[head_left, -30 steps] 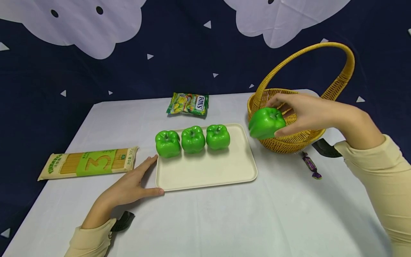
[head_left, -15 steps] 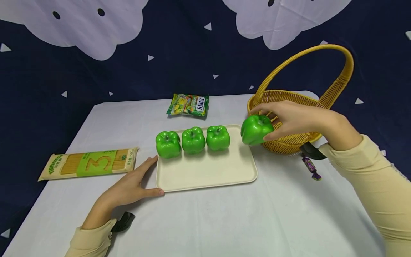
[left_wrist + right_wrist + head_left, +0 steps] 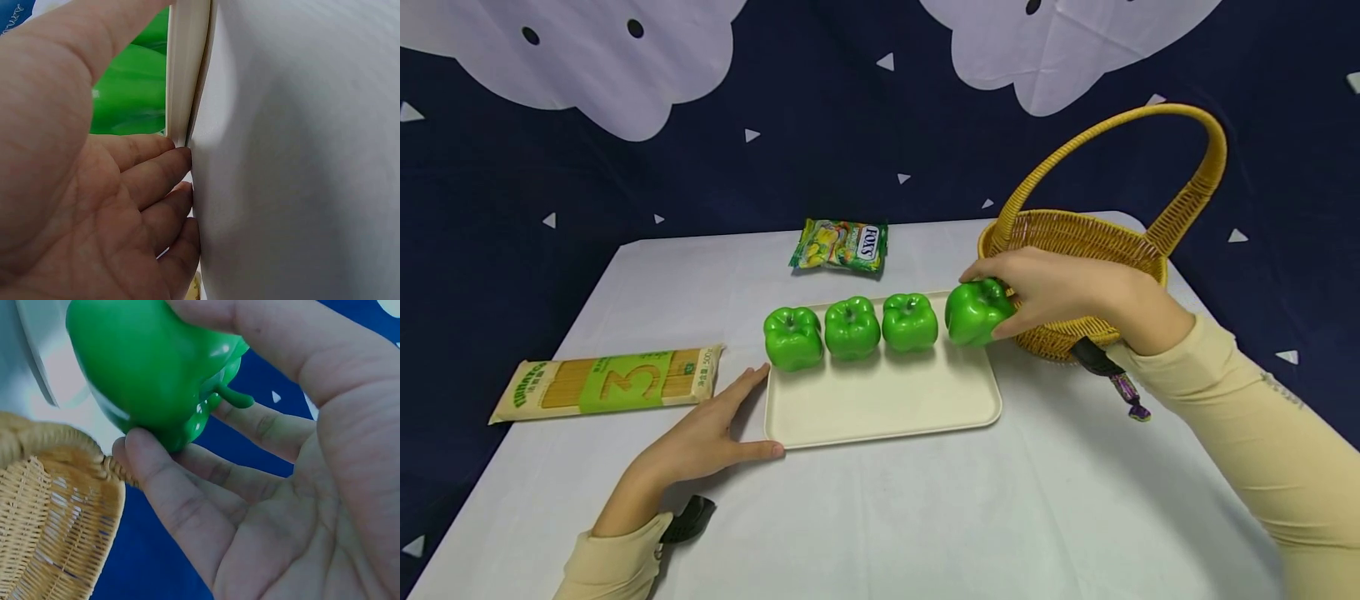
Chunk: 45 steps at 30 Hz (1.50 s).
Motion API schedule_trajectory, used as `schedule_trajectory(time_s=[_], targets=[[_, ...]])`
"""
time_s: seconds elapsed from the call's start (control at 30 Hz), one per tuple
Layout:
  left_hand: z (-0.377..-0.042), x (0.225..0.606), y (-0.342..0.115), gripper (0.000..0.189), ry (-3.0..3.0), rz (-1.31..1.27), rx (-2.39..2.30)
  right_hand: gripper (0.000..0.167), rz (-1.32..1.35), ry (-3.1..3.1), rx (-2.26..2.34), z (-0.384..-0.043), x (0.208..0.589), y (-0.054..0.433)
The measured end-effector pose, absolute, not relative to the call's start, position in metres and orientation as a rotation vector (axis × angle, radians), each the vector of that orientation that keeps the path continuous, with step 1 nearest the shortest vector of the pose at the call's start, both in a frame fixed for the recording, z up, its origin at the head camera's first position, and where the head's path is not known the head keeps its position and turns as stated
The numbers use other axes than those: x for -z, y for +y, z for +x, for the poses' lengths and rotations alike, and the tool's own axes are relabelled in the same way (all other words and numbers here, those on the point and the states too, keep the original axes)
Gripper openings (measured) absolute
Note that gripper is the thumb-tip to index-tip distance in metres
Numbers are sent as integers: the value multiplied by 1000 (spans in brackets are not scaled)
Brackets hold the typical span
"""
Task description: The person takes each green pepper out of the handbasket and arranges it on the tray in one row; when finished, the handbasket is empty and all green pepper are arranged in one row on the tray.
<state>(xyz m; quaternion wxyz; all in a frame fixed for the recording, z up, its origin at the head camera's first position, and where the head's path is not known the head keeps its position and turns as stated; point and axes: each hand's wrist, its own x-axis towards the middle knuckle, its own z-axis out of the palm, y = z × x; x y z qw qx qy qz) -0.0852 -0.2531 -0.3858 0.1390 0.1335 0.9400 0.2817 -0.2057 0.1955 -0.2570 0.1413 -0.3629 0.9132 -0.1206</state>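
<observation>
My right hand [image 3: 1056, 287] holds a glossy green bell pepper [image 3: 976, 315] at the right end of the cream tray [image 3: 883, 400]. In the right wrist view the thumb and fingers pinch this pepper [image 3: 144, 369] around its sides, and its stem faces the palm. Whether its base touches the tray is hidden. Three more peppers stand in a row along the tray's back: a left one [image 3: 793, 340], a middle one [image 3: 852, 329] and a right one [image 3: 910, 323]. At the tray's left side, my left hand [image 3: 696, 442] rests with thumb and fingers spread, fingertips touching the edge.
A yellow wicker basket [image 3: 1075, 225] with a tall handle stands right of the tray, partly behind my right hand. A purple wrapped candy [image 3: 1131, 398] lies in front of it. Pasta [image 3: 610, 382] in a flat pack lies at left, and a green FOX'S candy bag [image 3: 840, 246] at the back.
My right hand has carried the pepper leftward and slightly down, from in front of the basket to the tray's back right corner. The left hand stays at the tray edge.
</observation>
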Motion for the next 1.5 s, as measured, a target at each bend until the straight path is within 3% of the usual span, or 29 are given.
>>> schedule_trajectory(time_s=[1.27, 1.5], targets=[[-86, 386, -253, 123, 2713, 407, -842, 70, -858, 2571, 190, -226, 278, 160], [-86, 386, -253, 123, 2710, 408, -842, 82, -890, 2587, 216, -223, 278, 162]])
